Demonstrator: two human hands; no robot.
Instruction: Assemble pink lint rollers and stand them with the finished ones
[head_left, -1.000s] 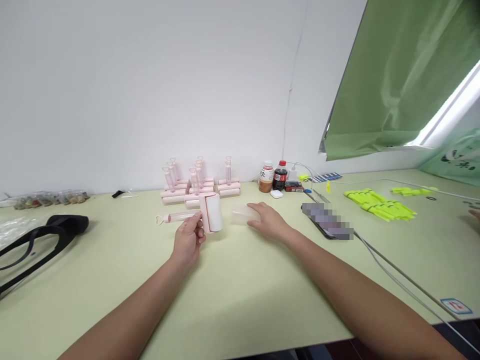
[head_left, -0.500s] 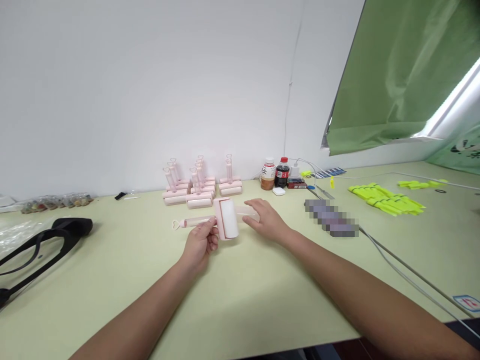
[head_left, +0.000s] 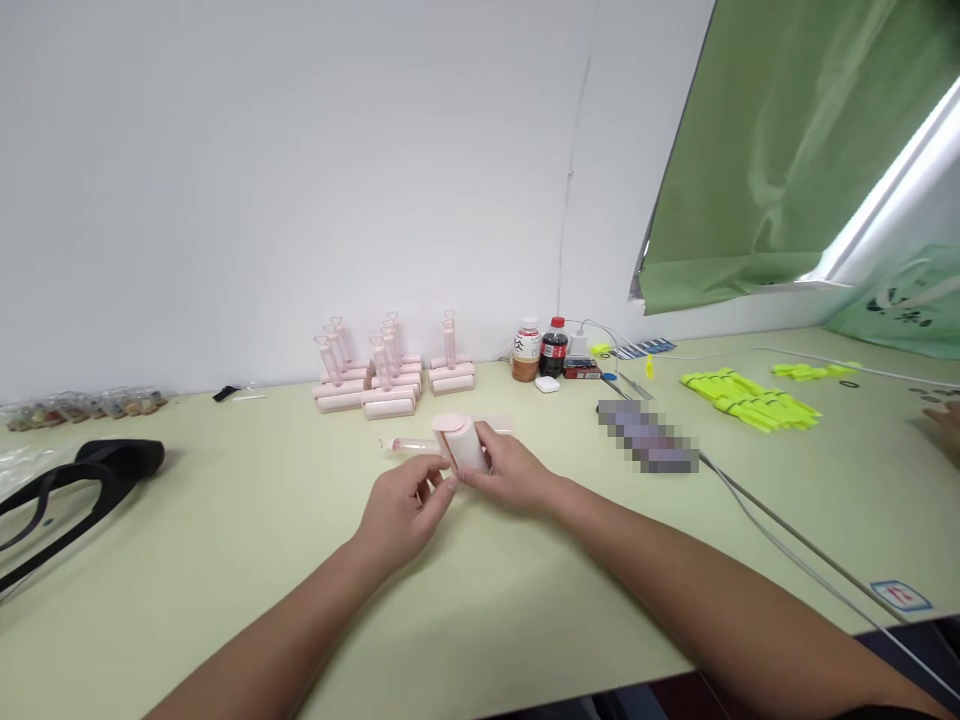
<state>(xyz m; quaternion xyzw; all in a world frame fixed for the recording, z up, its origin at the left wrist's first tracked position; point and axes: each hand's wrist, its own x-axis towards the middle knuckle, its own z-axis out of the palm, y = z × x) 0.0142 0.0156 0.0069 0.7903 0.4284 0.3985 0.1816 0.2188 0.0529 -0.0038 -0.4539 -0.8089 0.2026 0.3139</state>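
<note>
A pink-and-white lint roller [head_left: 469, 446] is tilted above the table in front of me, its clear handle [head_left: 411, 446] pointing left. My right hand [head_left: 517, 470] is closed around the white roll from the right, thumb at its lower end. My left hand [head_left: 411, 505] has its fingers curled in a pinch at the roller's lower left edge; what exactly the fingertips grip is partly hidden. Behind my right hand a pale translucent piece [head_left: 501, 424] shows, mostly covered.
Several pink lint rollers [head_left: 390, 400] stand along the wall. Right of them are a white-capped bottle [head_left: 526, 350], a cola bottle [head_left: 553, 348] and a blurred phone-like object [head_left: 649, 437]. Yellow strips [head_left: 750, 398] and cables lie right; a black strap [head_left: 112, 480] left. Another person's hand [head_left: 943, 430] shows far right.
My right hand has moved from the translucent piece onto the roll. My left hand has shifted from the handle joint to the roller's lower edge. The roller has tilted.
</note>
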